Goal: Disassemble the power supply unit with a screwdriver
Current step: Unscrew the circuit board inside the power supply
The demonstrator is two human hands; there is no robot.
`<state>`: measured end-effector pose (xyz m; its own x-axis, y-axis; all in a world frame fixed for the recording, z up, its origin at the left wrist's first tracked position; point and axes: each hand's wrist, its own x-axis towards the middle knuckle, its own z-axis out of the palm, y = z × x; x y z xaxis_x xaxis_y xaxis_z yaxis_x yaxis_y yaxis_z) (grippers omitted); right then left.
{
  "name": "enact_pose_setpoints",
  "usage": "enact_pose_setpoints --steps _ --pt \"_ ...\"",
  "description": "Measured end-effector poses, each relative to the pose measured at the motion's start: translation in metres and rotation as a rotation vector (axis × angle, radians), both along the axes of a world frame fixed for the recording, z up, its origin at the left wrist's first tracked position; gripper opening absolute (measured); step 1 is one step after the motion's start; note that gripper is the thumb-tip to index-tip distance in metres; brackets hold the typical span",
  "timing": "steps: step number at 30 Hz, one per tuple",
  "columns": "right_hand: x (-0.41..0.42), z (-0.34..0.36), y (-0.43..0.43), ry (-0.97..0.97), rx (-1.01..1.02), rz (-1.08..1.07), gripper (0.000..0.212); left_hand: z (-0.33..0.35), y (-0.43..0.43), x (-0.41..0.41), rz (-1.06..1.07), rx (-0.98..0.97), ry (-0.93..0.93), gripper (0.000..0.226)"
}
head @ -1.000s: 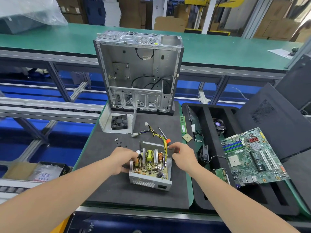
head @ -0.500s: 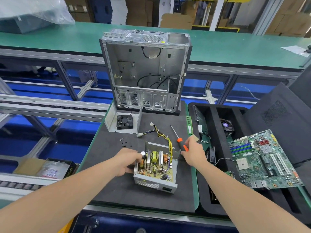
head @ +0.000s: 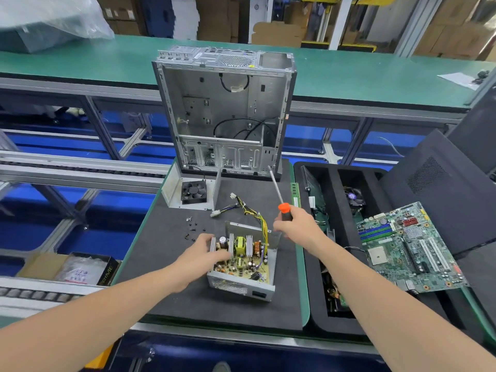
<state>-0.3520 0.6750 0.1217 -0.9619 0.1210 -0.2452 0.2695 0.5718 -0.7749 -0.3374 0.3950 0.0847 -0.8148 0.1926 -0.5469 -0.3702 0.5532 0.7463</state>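
The power supply unit (head: 243,287) lies open on the black foam mat (head: 171,296), its yellow circuit board with heat sinks and coils showing. My left hand (head: 204,255) rests on its left side, fingers over the heat sinks. My right hand (head: 298,226) grips the black and orange handle of a screwdriver (head: 279,193), lifted above the mat just right of the unit, the shaft pointing up and away toward the case. The unit's yellow and black cable bundle (head: 249,209) trails off behind it.
An empty grey computer case (head: 228,108) stands upright at the mat's far edge. A metal cover with a black fan (head: 193,191) lies before it. Several small screws (head: 192,228) sit left of the unit. A motherboard (head: 405,245) rests on a black foam tray (head: 316,320) at right.
My right hand picked the screwdriver up off the mat and raised it, the shaft now pointing away. My left hand stayed on the unit's left side.
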Motion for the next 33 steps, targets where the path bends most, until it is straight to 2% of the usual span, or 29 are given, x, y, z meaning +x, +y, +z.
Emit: enact_pose_setpoints --steps 2,4,7,9,11,18,21,25,27,30,33 --pt "-0.004 0.007 -0.008 -0.020 0.117 0.165 0.033 0.004 -0.007 0.011 -0.100 0.074 0.034 0.103" --pt "-0.007 0.007 -0.018 0.000 0.261 0.256 0.037 0.009 -0.014 0.021 -0.272 0.092 0.097 0.098" --pt "-0.008 0.001 -0.029 0.040 0.358 0.264 0.027 0.015 -0.018 0.030 -0.543 -0.084 0.254 0.057" --pt "-0.007 -0.002 -0.033 0.058 0.390 0.263 0.023 0.015 -0.016 0.031 -0.562 -0.145 0.327 0.028" --pt "-0.004 -0.002 -0.035 0.078 0.389 0.258 0.019 0.014 -0.013 0.029 -0.510 -0.205 0.374 0.016" --pt "0.015 -0.006 -0.028 0.148 0.286 0.118 0.019 0.016 -0.008 0.021 -0.484 -0.187 0.466 0.029" --pt "0.017 -0.001 -0.019 0.156 0.241 0.044 0.017 0.030 -0.004 0.002 -0.577 -0.214 0.527 0.027" --pt "0.018 0.007 -0.005 0.184 0.202 -0.099 0.015 0.051 0.008 -0.039 -0.695 -0.261 0.588 0.013" --pt "0.017 0.010 0.000 0.176 0.155 -0.182 0.017 0.063 0.015 -0.064 -0.764 -0.268 0.595 0.019" --pt "0.013 0.014 0.004 0.169 0.071 -0.317 0.019 0.080 0.028 -0.102 -0.909 -0.321 0.640 0.041" --pt "0.003 0.016 0.001 0.149 0.026 -0.436 0.016 0.091 0.041 -0.138 -0.998 -0.368 0.669 0.037"
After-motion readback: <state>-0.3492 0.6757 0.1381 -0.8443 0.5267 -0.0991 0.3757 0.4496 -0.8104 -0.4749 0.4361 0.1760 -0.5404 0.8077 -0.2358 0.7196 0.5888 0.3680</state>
